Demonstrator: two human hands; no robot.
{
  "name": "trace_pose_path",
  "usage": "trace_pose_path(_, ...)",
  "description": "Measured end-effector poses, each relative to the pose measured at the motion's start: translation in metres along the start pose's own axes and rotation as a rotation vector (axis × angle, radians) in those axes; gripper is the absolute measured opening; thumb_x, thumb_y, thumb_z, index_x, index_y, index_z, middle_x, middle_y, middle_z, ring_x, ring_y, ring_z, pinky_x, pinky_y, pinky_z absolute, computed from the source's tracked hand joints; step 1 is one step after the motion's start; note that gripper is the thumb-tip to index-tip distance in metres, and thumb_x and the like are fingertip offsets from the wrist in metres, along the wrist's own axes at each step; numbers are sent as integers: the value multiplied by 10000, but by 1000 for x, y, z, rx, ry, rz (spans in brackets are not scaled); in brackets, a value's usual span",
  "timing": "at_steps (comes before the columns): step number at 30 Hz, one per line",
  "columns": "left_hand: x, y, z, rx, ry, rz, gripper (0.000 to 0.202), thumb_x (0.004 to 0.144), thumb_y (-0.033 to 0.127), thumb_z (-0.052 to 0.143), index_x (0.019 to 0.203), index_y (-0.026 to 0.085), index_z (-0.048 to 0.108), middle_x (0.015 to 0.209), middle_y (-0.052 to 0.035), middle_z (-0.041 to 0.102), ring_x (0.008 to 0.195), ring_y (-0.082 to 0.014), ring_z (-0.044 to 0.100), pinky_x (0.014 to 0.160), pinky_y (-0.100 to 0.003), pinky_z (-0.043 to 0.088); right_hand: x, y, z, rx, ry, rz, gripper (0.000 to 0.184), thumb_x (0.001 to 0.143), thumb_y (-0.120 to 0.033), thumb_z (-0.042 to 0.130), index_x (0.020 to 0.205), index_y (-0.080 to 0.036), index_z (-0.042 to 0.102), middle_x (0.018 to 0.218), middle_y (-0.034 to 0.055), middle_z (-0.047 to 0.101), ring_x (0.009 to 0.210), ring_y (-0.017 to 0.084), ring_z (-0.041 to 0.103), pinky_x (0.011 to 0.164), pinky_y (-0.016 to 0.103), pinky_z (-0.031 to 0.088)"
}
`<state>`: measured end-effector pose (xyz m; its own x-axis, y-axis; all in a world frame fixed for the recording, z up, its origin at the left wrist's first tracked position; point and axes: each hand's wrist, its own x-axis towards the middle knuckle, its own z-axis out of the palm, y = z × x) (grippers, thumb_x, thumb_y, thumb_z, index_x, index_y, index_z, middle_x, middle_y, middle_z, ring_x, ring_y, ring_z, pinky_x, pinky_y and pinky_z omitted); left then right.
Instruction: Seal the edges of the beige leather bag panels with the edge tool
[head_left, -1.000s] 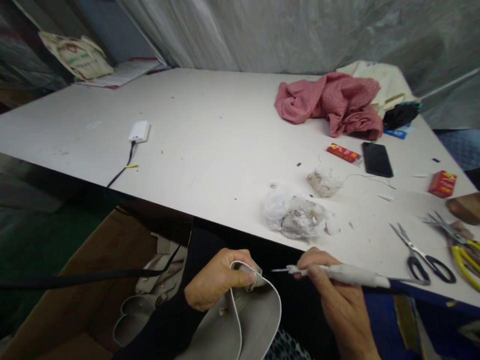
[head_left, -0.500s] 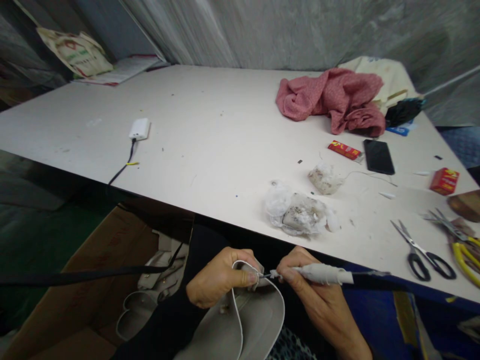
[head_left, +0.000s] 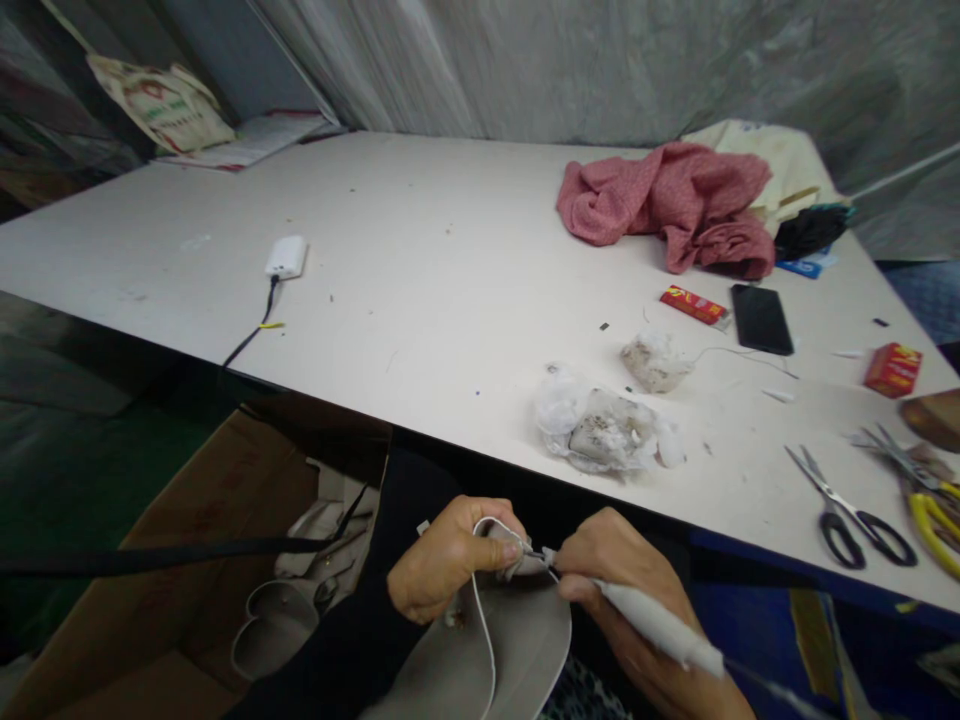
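Left hand pinches grey piece (tool blurred at rear)

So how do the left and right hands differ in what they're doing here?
The left hand pinches the grey flap at its white-edged rim; the right hand holds a white-handled tool pen-style. The left arm wears a black sleeve; the right forearm shows bare. Both meet at the flap's rim, below the table edge.

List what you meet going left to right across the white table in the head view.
White charger → crumpled plastic wrap → black phone → red box. The pink cloth, red packet and scissors overlap these sideways, so they are left out.
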<state>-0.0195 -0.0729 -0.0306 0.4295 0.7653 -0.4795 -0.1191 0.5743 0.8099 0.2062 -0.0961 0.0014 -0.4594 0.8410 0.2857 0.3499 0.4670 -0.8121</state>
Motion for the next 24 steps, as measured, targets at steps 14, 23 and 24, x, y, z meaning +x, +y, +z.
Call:
trace_pose_path(14,-2,-1,7,35,73,22,247,673,324,876,719,133,725,695,-17,595,659,-149,500,632,-282,361,-28,-1,2,83,370,-21,202,1075,-341,566,1203,-282,712,960,55,799,819,220,749,719,363,614)
trace_pose_path(23,-14,10,13,312,95,144,201,738,341,793,744,145,749,764,-18,584,713,-170,533,670,-301,373,-32,0,33,287,468,259,144,1042,-280,616,1125,-312,730,919,-11,814,798,158,790,746,227,648)
trace_pose_path(24,-15,12,14,354,99,150,189,741,333,788,738,147,755,766,-16,585,712,-167,534,670,-298,373,-33,1,34,277,469,277,125,1031,-287,635,1113,-302,729,920,-6,811,811,162,789,755,224,642)
